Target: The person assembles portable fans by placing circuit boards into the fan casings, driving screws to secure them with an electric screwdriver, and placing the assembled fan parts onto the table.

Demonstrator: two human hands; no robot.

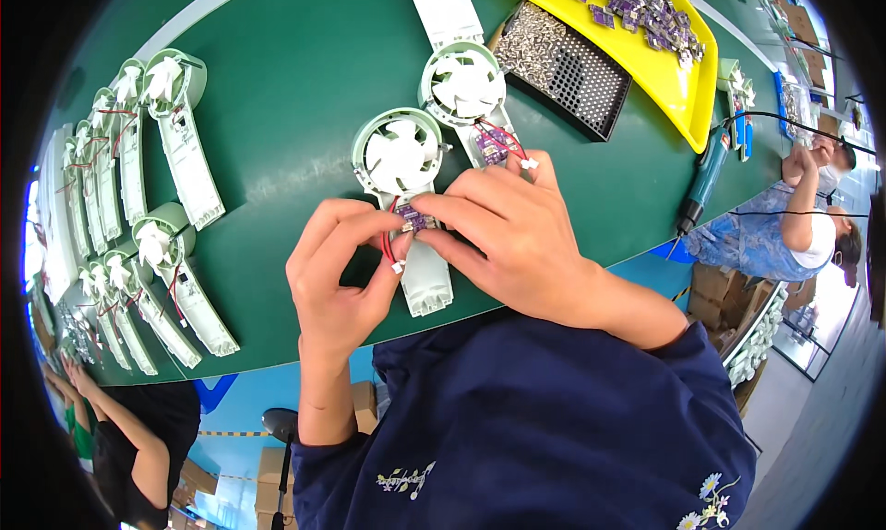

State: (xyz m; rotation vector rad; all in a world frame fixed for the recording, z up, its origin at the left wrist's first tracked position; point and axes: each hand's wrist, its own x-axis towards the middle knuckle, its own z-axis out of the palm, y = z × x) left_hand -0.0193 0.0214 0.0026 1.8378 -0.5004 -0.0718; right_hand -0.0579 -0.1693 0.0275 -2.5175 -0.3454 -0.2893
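Note:
A small purple circuit board (414, 219) sits in the pale green handle shell (426, 281) of a handheld fan in front of me. My left hand (334, 264) pinches the board's left side with thumb and forefinger. Its right side is between the thumb and forefinger of my right hand (517, 238). Red and black wires with a white plug (398, 266) hang by my left thumb. Above my hands is this shell's round head with white blades (399, 155). Just beyond lies a second fan shell (464, 83), with another purple board (493, 145) partly hidden by my right hand.
Several fan shells (189, 152) stand in rows at the left of the green table (286, 96). Far right are a yellow tray (690, 115) of purple boards and a black perforated tray (602, 119) with screws. A corded electric screwdriver (706, 181) lies right. Other people sit at both sides.

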